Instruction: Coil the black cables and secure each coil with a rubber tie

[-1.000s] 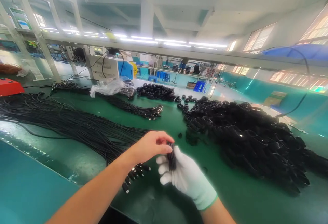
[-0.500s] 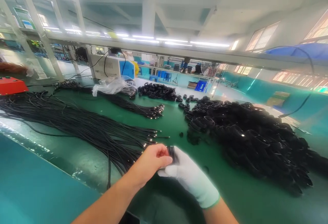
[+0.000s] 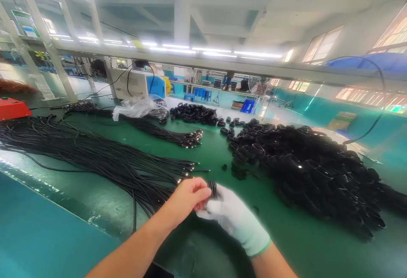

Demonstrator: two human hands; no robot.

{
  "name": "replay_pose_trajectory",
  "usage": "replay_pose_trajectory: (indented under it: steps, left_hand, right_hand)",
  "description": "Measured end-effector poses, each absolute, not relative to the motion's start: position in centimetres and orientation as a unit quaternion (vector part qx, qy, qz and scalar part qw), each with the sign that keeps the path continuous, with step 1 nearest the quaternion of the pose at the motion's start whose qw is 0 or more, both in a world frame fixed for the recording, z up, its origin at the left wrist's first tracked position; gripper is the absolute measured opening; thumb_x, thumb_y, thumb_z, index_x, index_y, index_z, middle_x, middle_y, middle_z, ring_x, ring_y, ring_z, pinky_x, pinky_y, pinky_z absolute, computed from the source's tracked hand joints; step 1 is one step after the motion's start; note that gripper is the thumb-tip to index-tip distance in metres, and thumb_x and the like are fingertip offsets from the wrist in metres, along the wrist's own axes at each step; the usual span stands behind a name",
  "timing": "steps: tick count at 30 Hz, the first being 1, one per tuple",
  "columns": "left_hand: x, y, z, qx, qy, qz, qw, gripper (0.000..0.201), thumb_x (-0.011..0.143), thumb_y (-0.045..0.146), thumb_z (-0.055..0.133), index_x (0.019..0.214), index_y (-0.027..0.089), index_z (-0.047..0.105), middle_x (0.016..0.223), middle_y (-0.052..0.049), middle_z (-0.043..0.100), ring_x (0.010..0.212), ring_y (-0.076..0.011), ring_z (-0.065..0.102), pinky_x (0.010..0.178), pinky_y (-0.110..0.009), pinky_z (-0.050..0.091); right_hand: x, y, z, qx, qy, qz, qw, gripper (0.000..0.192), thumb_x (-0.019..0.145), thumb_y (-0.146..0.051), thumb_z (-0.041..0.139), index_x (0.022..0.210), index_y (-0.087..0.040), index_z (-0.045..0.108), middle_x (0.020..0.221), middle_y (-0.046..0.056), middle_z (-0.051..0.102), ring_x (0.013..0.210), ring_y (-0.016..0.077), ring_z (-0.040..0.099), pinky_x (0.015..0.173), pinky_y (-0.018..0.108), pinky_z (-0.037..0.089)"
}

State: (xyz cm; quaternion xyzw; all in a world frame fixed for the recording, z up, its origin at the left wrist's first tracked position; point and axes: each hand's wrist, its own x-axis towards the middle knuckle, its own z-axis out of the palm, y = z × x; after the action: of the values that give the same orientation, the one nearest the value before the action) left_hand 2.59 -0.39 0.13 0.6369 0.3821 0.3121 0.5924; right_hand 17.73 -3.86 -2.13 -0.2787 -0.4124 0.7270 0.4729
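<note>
Hands meet near centre over the green bench (image 3: pixel 286 244). Right hand (image 3: pixel 233 218), gloved, is closed around a small black cable coil (image 3: pixel 212 189); bare left hand (image 3: pixel 187 199) pinches the same coil from the left, fingertips touching the glove. Coil sits between both sets of fingers, so neither hand is nearer — long axis looks near-upright, top tilted slightly far. I can't tell where its ends point. Loose cables (image 3: pixel 95 155) lie left, coil pile (image 3: pixel 311 172) right — both apart from the hands.

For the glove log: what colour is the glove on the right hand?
White, with a green cuff edge; the right hand shows it in the head view, the only view.
</note>
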Motion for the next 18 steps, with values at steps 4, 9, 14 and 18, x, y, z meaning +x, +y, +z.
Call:
replay_pose_trajectory:
  steps: [4,9,14,18]
  left_hand:
    - [2.4,-0.6,0.1,0.75,0.411,0.378,0.354,0.03,0.074,0.008,0.046,0.097,0.021,0.06,0.093,-0.001,0.059,0.076,-0.0132,0.056,0.071,-0.025,0.045]
    - [2.8,-0.4,-1.4,0.801,0.379,0.41,0.218,0.036,0.075,0.0,0.041,0.091,0.02,0.067,0.085,-0.002,0.059,0.078,-0.0128,0.058,0.074,-0.023,0.046]
    - [3.6,0.5,-2.1,0.779,0.373,0.452,0.224,0.035,0.072,-0.002,0.044,0.085,0.02,0.068,0.078,0.001,0.06,0.07,-0.0106,0.058,0.066,-0.021,0.046]
    - [3.8,0.8,-1.0,0.803,0.382,0.406,0.211,0.034,0.073,0.0,0.045,0.086,0.021,0.068,0.083,0.0,0.061,0.074,-0.0124,0.058,0.069,-0.024,0.046]
  right_hand:
    - [17.4,-3.9,-2.4,-0.305,-0.41,0.728,0.456,0.05,0.069,-0.019,0.073,0.113,-0.014,0.05,0.103,0.008,0.057,0.089,0.0201,0.061,0.084,0.043,0.049]
    - [16.9,-4.1,-2.6,-0.316,-0.433,0.702,0.469,0.054,0.067,-0.014,0.073,0.115,-0.018,0.05,0.111,0.009,0.056,0.104,0.0267,0.056,0.079,0.043,0.052]
    - [17.0,-4.2,-2.5,-0.28,-0.413,0.721,0.48,0.05,0.075,-0.017,0.066,0.121,-0.02,0.047,0.121,0.01,0.051,0.109,0.0287,0.055,0.085,0.047,0.049]
    - [17.4,-3.9,-2.4,-0.262,-0.399,0.733,0.485,0.046,0.077,-0.02,0.065,0.119,-0.02,0.047,0.123,0.01,0.048,0.106,0.0267,0.057,0.087,0.049,0.048]
